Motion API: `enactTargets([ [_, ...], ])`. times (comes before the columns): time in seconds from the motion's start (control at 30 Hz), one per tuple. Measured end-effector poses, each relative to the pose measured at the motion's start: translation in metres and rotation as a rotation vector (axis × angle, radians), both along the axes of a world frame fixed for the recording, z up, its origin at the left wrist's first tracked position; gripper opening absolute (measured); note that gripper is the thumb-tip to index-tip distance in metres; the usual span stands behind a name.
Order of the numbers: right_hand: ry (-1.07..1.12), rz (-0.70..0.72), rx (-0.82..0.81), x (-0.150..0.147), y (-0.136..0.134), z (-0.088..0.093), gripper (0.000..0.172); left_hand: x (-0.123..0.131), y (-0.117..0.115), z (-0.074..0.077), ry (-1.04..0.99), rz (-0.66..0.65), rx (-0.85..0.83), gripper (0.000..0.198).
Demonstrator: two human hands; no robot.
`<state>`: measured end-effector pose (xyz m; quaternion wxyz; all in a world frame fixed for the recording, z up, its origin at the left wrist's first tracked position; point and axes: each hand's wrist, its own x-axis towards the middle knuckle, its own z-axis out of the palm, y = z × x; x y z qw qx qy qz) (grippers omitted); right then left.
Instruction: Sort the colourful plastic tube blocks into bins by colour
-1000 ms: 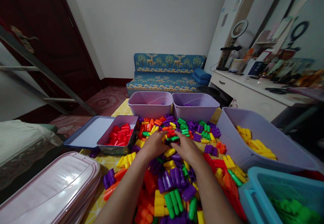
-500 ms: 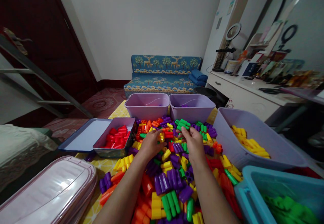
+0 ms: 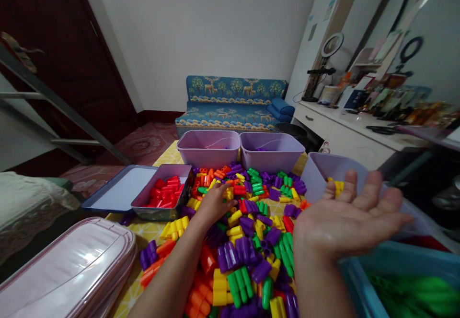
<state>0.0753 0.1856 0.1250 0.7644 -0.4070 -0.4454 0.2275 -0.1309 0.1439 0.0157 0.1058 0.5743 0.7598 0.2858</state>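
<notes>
My left hand (image 3: 217,203) rests on a pile of plastic toy blocks (image 3: 247,251), its fingers apart around a yellow block (image 3: 229,194). Whether the fingertips press on that block is hard to see. My right hand (image 3: 345,217) is raised at the right, palm turned up and fingers spread, with nothing in it. It hangs in front of a lilac bin (image 3: 312,174) with yellow blocks (image 3: 338,186) and near a blue bin (image 3: 362,279) with green blocks (image 3: 413,294). The pile mixes purple, green, yellow, orange and red pieces.
Two lilac bins (image 3: 208,157) (image 3: 271,159) stand behind the pile. At the left are a tin (image 3: 158,215) with red blocks (image 3: 167,192), its lid (image 3: 118,188), and stacked pinkish lids (image 3: 72,265). Beyond the table stands a blue patterned sofa (image 3: 233,111).
My right hand has moved from the pile's far side to the right, turned palm up and opened. The green block near its fingers now lies in the pile. My left hand has barely moved.
</notes>
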Motion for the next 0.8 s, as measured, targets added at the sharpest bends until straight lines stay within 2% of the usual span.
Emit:
enactTargets([
  [0.07, 0.049, 0.077, -0.015, -0.014, 0.010, -0.017, 0.057, 0.001, -0.001, 0.002, 0.006, 0.024, -0.017, 0.058],
  [0.13, 0.012, 0.217, -0.060, -0.029, 0.024, -0.041, 0.050, 0.002, -0.001, 0.004, -0.001, 0.044, -0.034, 0.060],
  [0.23, -0.260, 0.501, -0.242, -0.047, 0.042, -0.083, 0.050, 0.002, -0.001, 0.005, -0.027, 0.065, -0.054, 0.059],
  [0.3, -0.501, 0.607, -0.344, -0.053, 0.045, -0.104, 0.054, 0.001, 0.000, 0.004, -0.042, 0.050, -0.048, 0.057],
  [0.37, -0.717, 0.666, -0.357, -0.056, 0.042, -0.117, 0.057, 0.000, 0.001, 0.001, -0.051, 0.017, -0.029, 0.059],
  [0.47, -0.896, 0.703, -0.266, -0.057, 0.034, -0.119, 0.059, 0.001, 0.003, -0.003, -0.086, -0.038, 0.019, 0.066],
  [0.6, -0.883, 0.813, -0.229, -0.061, 0.027, -0.112, 0.063, 0.005, 0.006, -0.005, -0.184, -0.118, 0.143, 0.063],
  [0.7, -0.803, 0.778, -0.248, -0.064, 0.028, -0.111, 0.050, 0.007, 0.008, -0.001, -0.258, -0.108, 0.189, 0.050],
  [0.8, -0.667, 0.773, -0.256, -0.065, 0.031, -0.112, 0.035, 0.008, 0.007, 0.006, -0.312, -0.076, 0.149, 0.042],
])
